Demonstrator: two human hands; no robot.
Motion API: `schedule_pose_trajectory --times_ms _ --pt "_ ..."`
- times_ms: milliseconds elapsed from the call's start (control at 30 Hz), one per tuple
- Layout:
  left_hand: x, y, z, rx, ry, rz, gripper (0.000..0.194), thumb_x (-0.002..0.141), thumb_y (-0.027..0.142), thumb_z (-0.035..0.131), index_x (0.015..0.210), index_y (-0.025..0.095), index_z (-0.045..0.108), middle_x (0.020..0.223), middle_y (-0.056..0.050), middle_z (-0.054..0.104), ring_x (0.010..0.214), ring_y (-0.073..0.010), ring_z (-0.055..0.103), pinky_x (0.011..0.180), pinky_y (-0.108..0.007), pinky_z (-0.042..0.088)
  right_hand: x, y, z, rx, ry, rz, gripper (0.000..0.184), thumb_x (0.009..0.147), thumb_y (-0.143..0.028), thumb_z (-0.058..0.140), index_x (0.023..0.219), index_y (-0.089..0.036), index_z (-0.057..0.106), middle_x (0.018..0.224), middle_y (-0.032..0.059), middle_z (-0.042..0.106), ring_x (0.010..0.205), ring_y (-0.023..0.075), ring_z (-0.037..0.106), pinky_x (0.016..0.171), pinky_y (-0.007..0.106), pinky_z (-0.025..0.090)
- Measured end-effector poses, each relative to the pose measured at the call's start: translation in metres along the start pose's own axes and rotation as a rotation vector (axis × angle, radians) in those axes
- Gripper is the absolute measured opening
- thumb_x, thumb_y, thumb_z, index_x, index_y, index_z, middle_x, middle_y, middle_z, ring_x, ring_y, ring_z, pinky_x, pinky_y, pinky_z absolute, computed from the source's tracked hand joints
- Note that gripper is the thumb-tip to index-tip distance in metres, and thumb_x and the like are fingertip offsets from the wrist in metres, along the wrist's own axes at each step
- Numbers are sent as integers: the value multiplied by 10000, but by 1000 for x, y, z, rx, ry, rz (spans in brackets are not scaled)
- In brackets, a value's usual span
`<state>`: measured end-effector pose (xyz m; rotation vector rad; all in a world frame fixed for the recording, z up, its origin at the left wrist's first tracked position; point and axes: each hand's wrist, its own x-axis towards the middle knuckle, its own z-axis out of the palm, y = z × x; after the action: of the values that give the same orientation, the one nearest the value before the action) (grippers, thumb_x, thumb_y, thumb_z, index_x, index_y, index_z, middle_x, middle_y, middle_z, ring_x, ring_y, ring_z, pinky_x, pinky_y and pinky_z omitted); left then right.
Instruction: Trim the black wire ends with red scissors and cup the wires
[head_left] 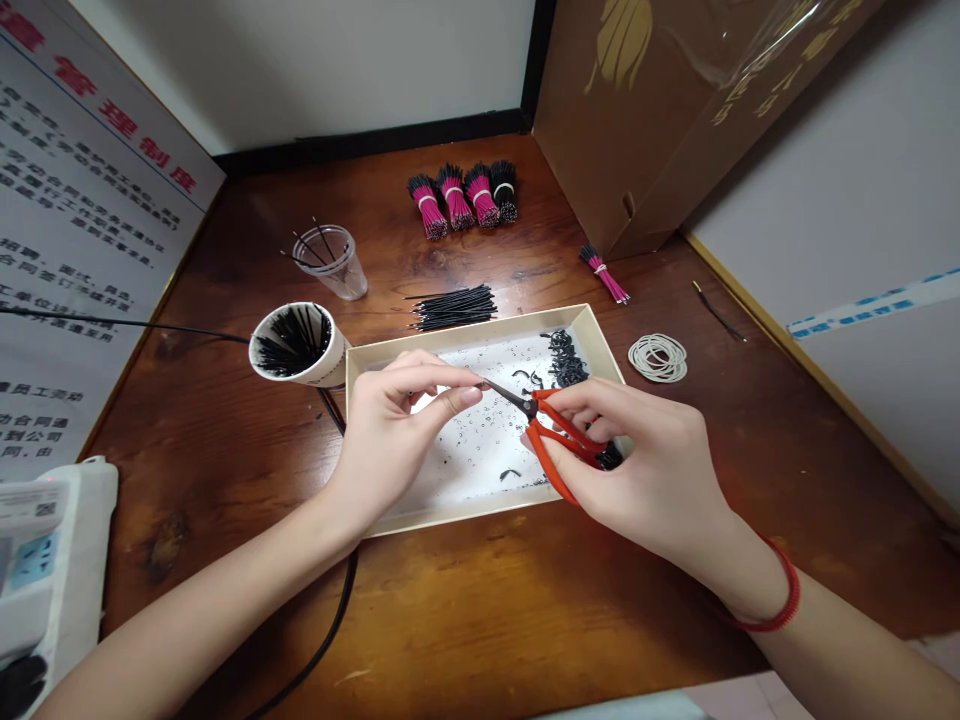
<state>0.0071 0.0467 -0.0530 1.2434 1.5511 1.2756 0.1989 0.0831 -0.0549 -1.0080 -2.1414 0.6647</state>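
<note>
Over a shallow cream box point(465, 527), my left hand point(401, 430) is closed in a pinch of thumb and forefinger. Only a tiny dark bit shows at its fingertips, too small to name. My right hand point(649, 460) grips a pair of snips point(536, 405) with orange handles and dark pointed blades. The blade tips meet the left fingertips. On the box's white floor lie a heap of black offcuts point(566, 358) and many tiny scattered bits. Just behind the box is a loose row of short black wires point(454, 307).
A white cup point(335, 370) packed with black wires stands left of the box, near a clear plastic cup point(349, 275). Behind lie several banded wire bundles point(455, 197). To the right are a small bundle point(604, 275), white rubber bands point(657, 358) and a brown carton point(637, 130).
</note>
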Motion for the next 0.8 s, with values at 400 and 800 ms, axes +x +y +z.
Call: schedule_pose_trajectory --times_ms 400,800 --pt "0 0 0 17 19 7 121 737 132 732 726 245 774 677 8 652 677 -135 530 618 -274 390 0 -2 0 3 -19 11 93 750 -119 672 792 -188 627 676 -12 666 552 100 573 479 224 458" --pt "-1 1 0 9 27 -7 106 730 146 738 715 245 771 682 -1 663 676 -141 530 605 -274 393 -1 -1 -3 -22 -8 18 111 758 -113 672 773 -206 614 666 -18 668 525 100 548 486 237 449"
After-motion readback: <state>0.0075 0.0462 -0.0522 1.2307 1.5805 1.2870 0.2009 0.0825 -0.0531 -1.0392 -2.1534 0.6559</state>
